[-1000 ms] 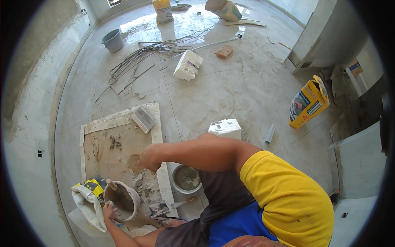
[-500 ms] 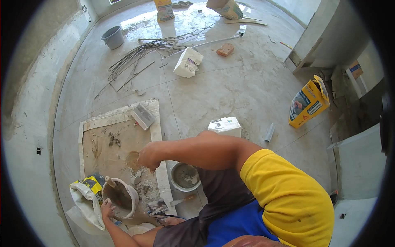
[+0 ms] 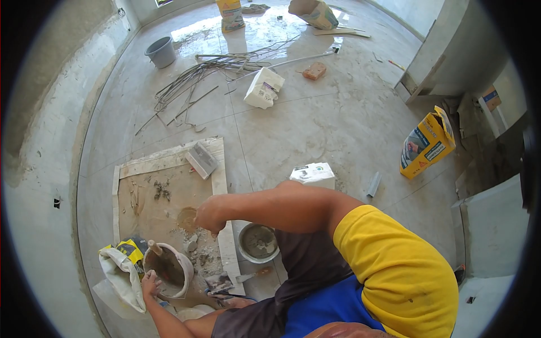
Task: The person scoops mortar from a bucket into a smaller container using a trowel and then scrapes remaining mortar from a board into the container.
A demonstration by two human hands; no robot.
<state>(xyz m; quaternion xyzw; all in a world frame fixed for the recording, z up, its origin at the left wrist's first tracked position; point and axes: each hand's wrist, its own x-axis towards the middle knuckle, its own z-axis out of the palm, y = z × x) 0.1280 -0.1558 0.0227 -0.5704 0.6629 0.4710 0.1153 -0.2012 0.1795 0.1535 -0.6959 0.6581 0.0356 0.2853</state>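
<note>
My left hand [image 3: 151, 284] has its fingers on the near left rim of a round mixing bucket [image 3: 183, 270], which holds grey-brown material and a tool with a wooden handle [image 3: 154, 247]. Bent at the elbow, my right arm reaches across to the board. My right hand [image 3: 211, 215] is closed above the board's right part, beside a round tan shape [image 3: 187, 218]; what its fingers hold is hidden. A dusty brown board [image 3: 149, 208] with pale edges lies below, with grey lumps [image 3: 191, 243] scattered on it. An open bag [image 3: 121, 270] leans by the bucket.
A small bucket [image 3: 258, 242] of grey mix stands near my knee, with a trowel [image 3: 245, 278] close by. A pale box [image 3: 201, 160] lies on the board's corner. Farther off are metal rods [image 3: 191, 81], a grey bucket [image 3: 161, 52], white blocks [image 3: 264, 88] and a yellow bag [image 3: 427, 142].
The camera view has shifted a little, so the room appears slightly farther right and lower. Both hands keep nearly the same places against the bucket and board.
</note>
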